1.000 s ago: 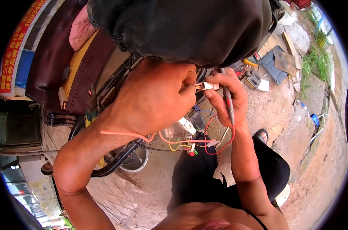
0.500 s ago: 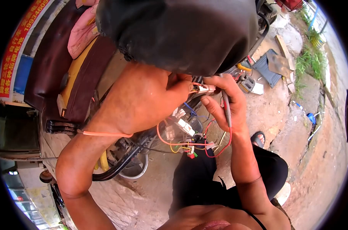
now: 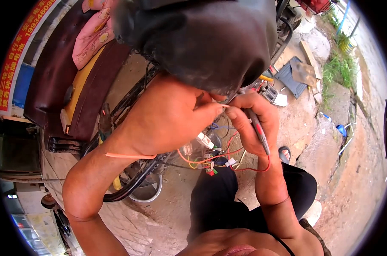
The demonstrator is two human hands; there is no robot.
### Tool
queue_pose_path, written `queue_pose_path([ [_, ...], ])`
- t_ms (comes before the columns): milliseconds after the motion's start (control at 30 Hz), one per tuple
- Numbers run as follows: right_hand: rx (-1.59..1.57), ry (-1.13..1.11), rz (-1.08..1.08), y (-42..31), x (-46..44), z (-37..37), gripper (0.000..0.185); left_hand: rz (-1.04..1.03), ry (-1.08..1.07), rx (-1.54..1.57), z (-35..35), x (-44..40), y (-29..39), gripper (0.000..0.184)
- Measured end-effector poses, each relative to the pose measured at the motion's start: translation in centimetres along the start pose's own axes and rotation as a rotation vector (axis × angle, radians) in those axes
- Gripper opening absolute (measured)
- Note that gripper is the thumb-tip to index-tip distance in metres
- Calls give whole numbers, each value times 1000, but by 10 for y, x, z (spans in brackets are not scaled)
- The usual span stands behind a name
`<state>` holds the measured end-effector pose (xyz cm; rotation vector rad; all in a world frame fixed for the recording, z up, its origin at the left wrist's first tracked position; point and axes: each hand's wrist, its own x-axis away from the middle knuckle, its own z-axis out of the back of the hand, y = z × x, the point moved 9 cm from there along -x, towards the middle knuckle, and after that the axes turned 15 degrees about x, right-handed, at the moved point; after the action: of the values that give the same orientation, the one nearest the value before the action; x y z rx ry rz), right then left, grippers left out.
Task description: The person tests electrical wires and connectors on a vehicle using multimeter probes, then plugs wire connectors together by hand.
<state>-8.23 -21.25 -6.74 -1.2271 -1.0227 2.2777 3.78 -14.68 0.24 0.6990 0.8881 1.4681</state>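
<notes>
Below a black padded seat (image 3: 202,42), my left hand (image 3: 172,115) is closed, pinching the end of a thin pale wire (image 3: 224,105). Close against its fingertips, my right hand (image 3: 255,121) is closed round a grey and red pen-like probe (image 3: 259,130), from which a red lead (image 3: 264,167) loops down. The probe's tip is hidden near the fingertips. Under my left hand hang a white connector (image 3: 205,140), a small red and green plug (image 3: 210,168) and several coloured wires. An orange wire (image 3: 129,156) lies across my left wrist.
A maroon sofa (image 3: 52,64) with a pink cloth (image 3: 91,40) stands at the left. A round metal-rimmed container (image 3: 159,187) sits below the black tubing. At the right are a dark tray (image 3: 292,79), a wooden strip (image 3: 308,57) and a blue object (image 3: 342,130) on the ground.
Both hands' fingertips have come together. The white connector seen between them earlier no longer shows there. The probe has tilted, its lead end swinging right, and the view has shifted slightly.
</notes>
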Motion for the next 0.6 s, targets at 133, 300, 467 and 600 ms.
queue_pose_path([
  [133,22,-163,109,-12,-1,-5,16,72,-151,-123,-7,3,8,9],
  [300,43,-374,145,-31,-2,8,15,76,-223,-68,-14,12,23,8],
  [467,155,-508,258,-70,3,33,15,-28,-273,-20,-23,28,55,8],
  [600,254,-569,290,-71,17,43,14,-19,-322,-182,-25,41,55,7],
])
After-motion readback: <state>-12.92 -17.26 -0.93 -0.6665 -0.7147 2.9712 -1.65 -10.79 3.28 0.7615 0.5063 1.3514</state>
